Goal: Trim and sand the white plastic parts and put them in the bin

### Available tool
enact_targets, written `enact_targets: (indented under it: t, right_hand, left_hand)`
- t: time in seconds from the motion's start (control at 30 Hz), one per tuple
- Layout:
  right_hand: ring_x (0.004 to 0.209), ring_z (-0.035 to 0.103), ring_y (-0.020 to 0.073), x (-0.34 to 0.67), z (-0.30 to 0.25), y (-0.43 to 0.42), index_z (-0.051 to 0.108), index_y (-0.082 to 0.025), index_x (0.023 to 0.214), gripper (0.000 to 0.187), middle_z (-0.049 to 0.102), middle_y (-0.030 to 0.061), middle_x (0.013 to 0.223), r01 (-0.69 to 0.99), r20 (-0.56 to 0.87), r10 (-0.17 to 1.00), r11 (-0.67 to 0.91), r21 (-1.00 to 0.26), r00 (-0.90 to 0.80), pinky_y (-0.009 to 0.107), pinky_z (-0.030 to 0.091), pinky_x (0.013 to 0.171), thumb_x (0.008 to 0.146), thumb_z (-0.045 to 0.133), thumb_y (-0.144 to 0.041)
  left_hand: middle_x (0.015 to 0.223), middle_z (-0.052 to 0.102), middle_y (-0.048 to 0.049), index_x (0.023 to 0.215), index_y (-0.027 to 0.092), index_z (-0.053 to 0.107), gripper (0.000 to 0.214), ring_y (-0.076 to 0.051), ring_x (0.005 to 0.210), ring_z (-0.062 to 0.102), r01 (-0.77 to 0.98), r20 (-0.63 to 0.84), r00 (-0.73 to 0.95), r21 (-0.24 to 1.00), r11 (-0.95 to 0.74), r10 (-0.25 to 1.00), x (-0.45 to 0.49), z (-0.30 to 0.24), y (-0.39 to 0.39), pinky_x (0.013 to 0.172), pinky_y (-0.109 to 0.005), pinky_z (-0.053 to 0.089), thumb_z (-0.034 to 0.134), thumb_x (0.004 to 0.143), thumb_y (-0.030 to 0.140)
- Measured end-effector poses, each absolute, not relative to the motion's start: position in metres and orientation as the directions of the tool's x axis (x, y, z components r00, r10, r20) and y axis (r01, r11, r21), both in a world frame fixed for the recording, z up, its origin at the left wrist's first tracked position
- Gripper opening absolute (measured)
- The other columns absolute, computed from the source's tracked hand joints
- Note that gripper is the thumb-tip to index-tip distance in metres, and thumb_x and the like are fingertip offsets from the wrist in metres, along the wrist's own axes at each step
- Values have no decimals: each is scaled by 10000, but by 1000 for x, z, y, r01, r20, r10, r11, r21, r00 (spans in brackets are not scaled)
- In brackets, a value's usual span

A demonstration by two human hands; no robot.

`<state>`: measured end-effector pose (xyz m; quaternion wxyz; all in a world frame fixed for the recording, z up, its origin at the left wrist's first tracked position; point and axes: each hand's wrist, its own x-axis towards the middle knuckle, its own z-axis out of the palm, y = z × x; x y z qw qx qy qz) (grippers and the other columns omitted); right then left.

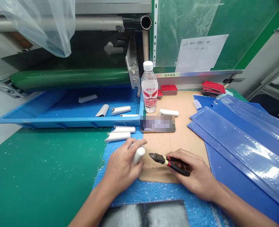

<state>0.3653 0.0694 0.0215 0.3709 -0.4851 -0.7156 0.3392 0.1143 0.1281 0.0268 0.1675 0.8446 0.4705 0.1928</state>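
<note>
Clenching a white plastic piece (138, 155), your left hand (119, 167) steadies it over the cardboard sheet (157, 171) while your right hand (193, 175) grasps black-and-red side cutters (169, 163), tips aimed at it.

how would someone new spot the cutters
On the tan cardboard sheet, find the right hand. The side cutters sit in it, with red-and-black handles and dark jaws pointing left, the only tool among the white plastic pieces.

A factory workshop: a shallow blue plastic tray (68, 122) rests on a green bench mat (44, 170), with a green roller machine (70, 78) directly behind the tray.
</note>
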Motion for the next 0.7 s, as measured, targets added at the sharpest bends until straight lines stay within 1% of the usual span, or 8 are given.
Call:
enact_targets:
  t: [0.17,0.3,0.53,0.7]
  right_hand:
    - [814,648,184,368,21,70,668,-248,1128,267,688,17,936,457,203,944,306,-835,-260,285,488,713,899,629,-116]
    - [864,645,183,370,20,70,648,-258,1172,332,683,15,979,475,200,941,314,-822,-274,290,494,761,890,628,-83]
    - [1033,619,231,370,17,71,610,-250,1234,430,663,47,1114,535,213,936,335,-775,-279,365,499,903,856,638,-48]
    - [1071,606,257,371,15,71,592,-242,1267,450,654,72,1148,566,211,931,351,-746,-298,404,506,928,858,642,-60]
  left_hand:
    - [1254,563,-46,1348,315,453,502,-285,1114,603,743,178,464,456,-490,868,115,27,130,893,-409,490,547,882,153]
    - [1247,560,-38,1352,319,454,519,-275,1106,598,738,176,468,461,-493,866,116,28,129,897,-407,486,540,876,130]
    - [1225,553,-36,1350,317,467,574,-255,1057,587,712,165,501,479,-513,849,117,28,127,892,-404,478,532,830,83]
    - [1222,547,-40,1359,313,469,598,-255,1036,587,696,144,529,490,-525,836,120,28,125,884,-410,482,529,810,83]
